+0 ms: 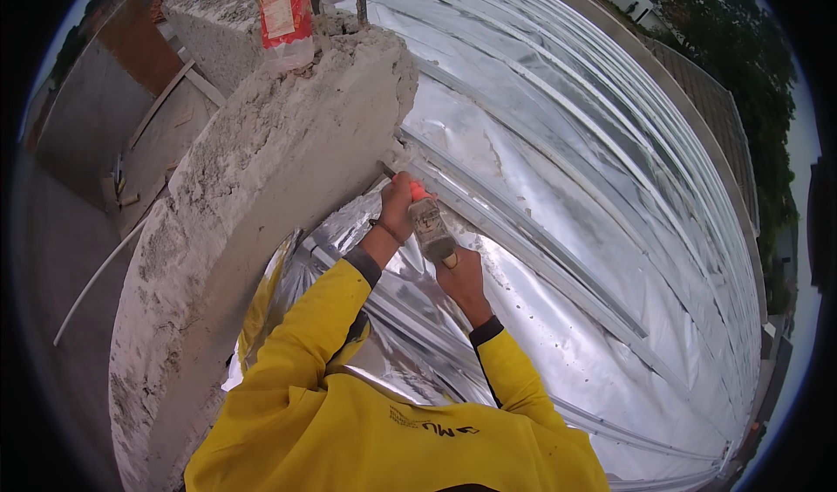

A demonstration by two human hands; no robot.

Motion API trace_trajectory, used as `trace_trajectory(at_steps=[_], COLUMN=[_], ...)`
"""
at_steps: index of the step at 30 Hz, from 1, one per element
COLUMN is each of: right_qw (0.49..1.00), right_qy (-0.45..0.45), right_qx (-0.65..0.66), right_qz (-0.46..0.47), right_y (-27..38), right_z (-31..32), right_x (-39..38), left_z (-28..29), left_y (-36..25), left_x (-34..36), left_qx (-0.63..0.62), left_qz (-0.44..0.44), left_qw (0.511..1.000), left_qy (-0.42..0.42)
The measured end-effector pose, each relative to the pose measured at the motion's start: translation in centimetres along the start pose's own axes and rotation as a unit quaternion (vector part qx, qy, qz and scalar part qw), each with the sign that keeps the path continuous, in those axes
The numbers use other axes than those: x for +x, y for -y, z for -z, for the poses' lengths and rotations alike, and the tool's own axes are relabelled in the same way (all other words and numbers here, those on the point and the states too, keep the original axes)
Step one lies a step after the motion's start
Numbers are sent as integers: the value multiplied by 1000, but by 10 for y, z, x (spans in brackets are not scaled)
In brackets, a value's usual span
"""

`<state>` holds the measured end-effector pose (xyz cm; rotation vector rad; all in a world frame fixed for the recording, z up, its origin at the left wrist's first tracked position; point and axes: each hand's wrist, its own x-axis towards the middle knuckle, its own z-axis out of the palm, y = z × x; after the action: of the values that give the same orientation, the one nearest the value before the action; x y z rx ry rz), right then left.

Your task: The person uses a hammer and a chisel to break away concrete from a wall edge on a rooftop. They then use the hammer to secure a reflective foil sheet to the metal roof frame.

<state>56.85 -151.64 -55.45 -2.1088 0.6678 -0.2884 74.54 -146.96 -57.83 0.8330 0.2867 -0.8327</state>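
Chisel (419, 192) with an orange grip lies slantwise at the foot of the rough concrete wall (288, 143), its dark tip up and left, toward the corner where metal rails (523, 239) meet the wall. The left hand (397, 206) is nearer the tip, fingers closed around the shank. Just down and right of the grip sits the block head of a hammer (431, 228); whether they touch, I cannot tell. The right hand (461, 278) grips its handle, forearm angled up and left over foil sheeting (514, 287).
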Motion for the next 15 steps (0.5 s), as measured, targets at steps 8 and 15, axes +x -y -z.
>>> trace_trajectory(at_steps=[8, 15], right_qw=[986, 956], right_qy=[-30, -174], right_qx=[-21, 122], right_qz=[163, 203], right_y=[10, 53], right_z=[32, 71], right_x=[-41, -45], left_z=[-5, -23], left_y=[9, 0], left_x=[-5, 3], left_qx=[81, 53], left_qz=[-51, -78], left_qw=[995, 996], left_qy=[42, -10])
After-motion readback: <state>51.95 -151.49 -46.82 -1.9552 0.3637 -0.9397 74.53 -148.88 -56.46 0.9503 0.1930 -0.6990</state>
